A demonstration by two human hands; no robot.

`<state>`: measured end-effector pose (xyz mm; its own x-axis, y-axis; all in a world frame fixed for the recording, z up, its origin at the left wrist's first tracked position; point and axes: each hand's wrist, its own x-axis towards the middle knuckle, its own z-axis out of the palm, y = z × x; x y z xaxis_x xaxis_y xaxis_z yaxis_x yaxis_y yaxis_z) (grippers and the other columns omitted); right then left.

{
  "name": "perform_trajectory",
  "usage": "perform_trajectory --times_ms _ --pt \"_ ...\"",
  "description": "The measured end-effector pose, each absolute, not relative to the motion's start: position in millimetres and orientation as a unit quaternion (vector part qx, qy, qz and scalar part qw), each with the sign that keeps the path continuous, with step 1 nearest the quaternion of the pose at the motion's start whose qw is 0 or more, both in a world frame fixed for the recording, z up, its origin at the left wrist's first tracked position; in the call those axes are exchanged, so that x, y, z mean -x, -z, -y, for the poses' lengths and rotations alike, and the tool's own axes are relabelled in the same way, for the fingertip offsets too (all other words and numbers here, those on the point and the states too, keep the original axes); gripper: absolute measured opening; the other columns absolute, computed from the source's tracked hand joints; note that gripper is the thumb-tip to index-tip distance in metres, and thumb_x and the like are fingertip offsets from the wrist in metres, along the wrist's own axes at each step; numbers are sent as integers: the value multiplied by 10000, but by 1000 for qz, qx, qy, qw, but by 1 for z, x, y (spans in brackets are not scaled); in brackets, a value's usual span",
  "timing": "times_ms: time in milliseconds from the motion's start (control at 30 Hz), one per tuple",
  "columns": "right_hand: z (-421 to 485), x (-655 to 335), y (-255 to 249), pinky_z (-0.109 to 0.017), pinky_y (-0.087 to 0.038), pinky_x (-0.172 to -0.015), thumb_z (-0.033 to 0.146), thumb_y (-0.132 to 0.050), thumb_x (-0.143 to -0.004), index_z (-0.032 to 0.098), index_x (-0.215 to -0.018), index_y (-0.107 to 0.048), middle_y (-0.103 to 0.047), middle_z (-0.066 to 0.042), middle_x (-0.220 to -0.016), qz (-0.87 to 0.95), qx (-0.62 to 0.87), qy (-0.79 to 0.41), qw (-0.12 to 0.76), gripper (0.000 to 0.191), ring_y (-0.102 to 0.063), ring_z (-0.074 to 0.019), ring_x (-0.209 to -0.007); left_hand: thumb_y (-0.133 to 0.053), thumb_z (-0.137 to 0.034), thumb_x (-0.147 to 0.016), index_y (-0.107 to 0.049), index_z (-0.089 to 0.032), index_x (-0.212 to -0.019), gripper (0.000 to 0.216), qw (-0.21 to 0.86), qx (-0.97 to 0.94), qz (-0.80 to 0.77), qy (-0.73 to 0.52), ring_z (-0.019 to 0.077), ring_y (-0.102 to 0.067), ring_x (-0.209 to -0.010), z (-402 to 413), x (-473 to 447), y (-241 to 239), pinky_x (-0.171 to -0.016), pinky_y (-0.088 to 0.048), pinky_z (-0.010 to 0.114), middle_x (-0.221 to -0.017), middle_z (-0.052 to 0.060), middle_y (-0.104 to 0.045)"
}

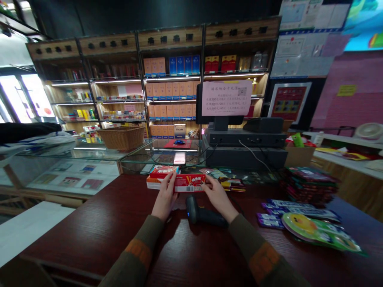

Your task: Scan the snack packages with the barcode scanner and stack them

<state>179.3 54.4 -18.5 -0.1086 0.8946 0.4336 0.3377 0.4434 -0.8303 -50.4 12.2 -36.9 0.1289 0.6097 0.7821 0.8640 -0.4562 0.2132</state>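
Observation:
A long red snack box point(189, 183), printed with white and yellow and carrying a barcode, is held level between my two hands over the dark wooden counter. My left hand point(164, 196) is closed on its left end, fingers over the front. At the right end, my right hand point(219, 196) pinches the corner with thumb and fingers. Behind my left hand lie more red and white boxes point(153, 179), partly covered by it. A black barcode scanner point(194, 210) lies on the counter just below the box, its handle pointing toward my right wrist.
Purple packets point(271, 220), a green duck-picture package point(317, 231) and a stack of dark packages point(311, 185) lie on the right. Behind stand a cash register point(245, 155), a screen with a pink notice point(225, 99), a wicker basket point(122, 137) and stocked shelves.

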Motion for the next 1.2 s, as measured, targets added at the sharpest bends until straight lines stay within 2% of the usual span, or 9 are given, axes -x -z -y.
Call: perform_trajectory --times_ms 200,367,467,600,833,933,1200 --pt "-54 -171 2 -439 -505 -1032 295 -564 -835 186 -1328 -613 -607 -144 -1234 692 438 -241 521 508 -666 -245 -1026 -519 -123 -893 -122 -271 -1599 824 159 685 513 492 270 -533 -1278 -13 47 28 -1063 -515 454 -1404 161 -414" --pt "-52 -157 -14 -467 -481 -1057 282 -575 -829 174 -1330 -608 -599 -146 -1211 695 446 -222 519 514 -641 -270 -1091 -520 -136 -898 -124 -216 -1600 810 225 677 517 473 298 -510 -1300 -17 59 16 -1103 -458 503 -1379 171 -475" --pt "-52 -146 -21 -455 -485 -1056 269 -570 -831 177 -1294 -627 -599 -135 -1175 701 440 -232 511 475 -652 -258 -1058 -544 -169 -896 -173 -198 -1590 788 254 663 539 453 319 -513 -1293 -19 69 8 -1069 -460 504 -1389 185 -498" --pt "-56 -131 -25 -410 -508 -1036 220 -541 -832 202 -1198 -672 -591 -116 -1165 711 410 -255 511 389 -674 -227 -1018 -535 -191 -908 -317 -198 -1538 667 264 654 546 452 309 -545 -1251 -17 83 -2 -1032 -452 474 -1346 165 -578" --pt "-69 -106 -24 -381 -497 -1061 204 -556 -814 180 -1285 -634 -594 -121 -1200 709 382 -261 533 478 -643 -229 -1127 -548 -235 -901 -543 -202 -1382 481 195 617 566 510 287 -559 -1236 -21 108 -12 -1051 -445 478 -1273 123 -660" --pt "-76 -98 -22 -386 -487 -1063 212 -560 -805 142 -1298 -628 -605 -130 -1186 719 382 -249 524 503 -631 -234 -1124 -573 -253 -881 -571 -203 -1348 470 146 603 566 543 274 -573 -1221 -27 116 -11 -1061 -460 468 -1265 114 -665" --pt "-100 -80 -11 -386 -448 -1100 210 -549 -807 151 -1365 -581 -598 -134 -1279 735 371 -257 506 563 -588 -237 -1227 -588 -290 -876 -581 -185 -1240 379 20 579 536 614 234 -630 -1172 -52 140 1 -1076 -473 450 -1224 116 -660"
